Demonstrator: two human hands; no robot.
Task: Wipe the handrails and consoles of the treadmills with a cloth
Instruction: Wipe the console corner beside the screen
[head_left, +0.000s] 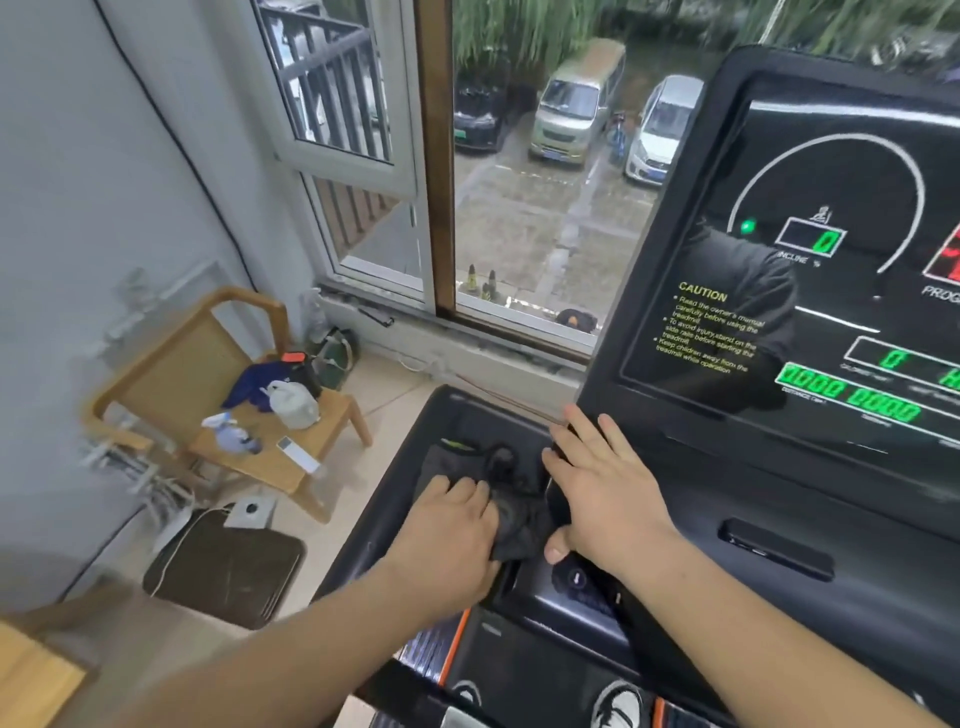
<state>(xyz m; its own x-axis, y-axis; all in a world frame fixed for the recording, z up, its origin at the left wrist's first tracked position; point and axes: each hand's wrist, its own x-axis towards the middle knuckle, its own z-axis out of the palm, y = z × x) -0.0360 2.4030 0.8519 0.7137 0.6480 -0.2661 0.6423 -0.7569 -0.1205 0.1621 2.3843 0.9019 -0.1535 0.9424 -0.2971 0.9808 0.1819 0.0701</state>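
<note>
A black treadmill console (810, 499) fills the right side, its lit display (810, 291) showing green digits. A dark grey cloth (511, 512) lies bunched in the console's left tray (467, 415). My left hand (447, 530) lies on top of the cloth with fingers curled into its folds. My right hand (602, 493) rests flat on the console just right of the cloth, fingers spread, thumb beside the cloth's edge. The handrails are out of sight except a dark stub below my hands.
A wooden chair (218, 384) on the left holds a spray bottle (231, 434), a white jug (291, 402) and a blue rag. A dark floor scale or box (228, 566) lies below it. The window (519, 182) stands behind the console.
</note>
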